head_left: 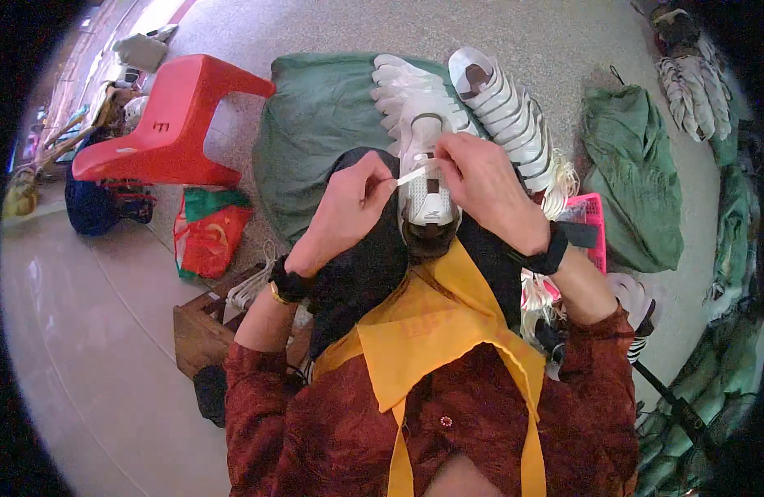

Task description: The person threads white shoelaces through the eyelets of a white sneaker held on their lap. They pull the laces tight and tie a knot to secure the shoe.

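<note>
A white shoe upper (431,207) with a dark toe end lies over my lap, between my two hands. A flat white shoelace (413,176) stretches across its front. My left hand (349,207) pinches one end of the lace between thumb and fingers, left of the upper. On the other side my right hand (489,186) grips the lace close to the eyelets, its fingertips touching the upper. Part of the lacing is hidden behind my right fingers. A yellow apron (448,323) covers my front, just below the upper.
Overlapping white shoe uppers (514,120) lie ahead on a green cloth sack (307,124). To the right are a pink basket (595,236) and another green sack (630,174). A red plastic chair (171,124), a red-green bag (212,232) and a wooden box (195,331) stand left.
</note>
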Demonstrator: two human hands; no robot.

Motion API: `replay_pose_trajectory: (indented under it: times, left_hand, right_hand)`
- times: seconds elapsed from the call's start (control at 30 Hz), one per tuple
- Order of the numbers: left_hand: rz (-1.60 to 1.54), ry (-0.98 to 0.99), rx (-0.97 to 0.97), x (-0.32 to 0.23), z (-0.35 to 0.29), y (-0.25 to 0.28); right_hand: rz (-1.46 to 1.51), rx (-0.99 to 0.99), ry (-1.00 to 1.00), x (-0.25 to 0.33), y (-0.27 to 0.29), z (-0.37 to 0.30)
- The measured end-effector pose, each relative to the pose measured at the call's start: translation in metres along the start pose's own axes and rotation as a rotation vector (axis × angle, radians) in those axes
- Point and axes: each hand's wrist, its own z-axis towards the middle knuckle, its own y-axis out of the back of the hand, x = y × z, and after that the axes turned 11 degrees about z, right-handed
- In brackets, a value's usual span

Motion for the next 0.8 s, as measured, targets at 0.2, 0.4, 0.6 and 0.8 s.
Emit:
replay_pose_trajectory:
  times: [0.2,0.4,0.6,0.8]
  left_hand:
    - [-0.019,0.005,0.012,0.003,-0.001,-0.006]
    - [-0.100,0.098,0.094,-0.002,0.002,-0.002]
    - [-0.187,0.045,0.027,0.000,0.002,-0.006]
    - [-0.154,-0.014,0.022,0.003,0.000,-0.008]
  right_hand:
    - [-0.202,0.078,0.141,0.000,0.000,0.008]
    - [-0.315,0.135,0.217,0.000,0.006,0.010]
    - [-0.332,0.193,0.177,0.011,0.013,-0.013]
    - [-0.303,0.173,0.120,0.008,0.013,-0.024]
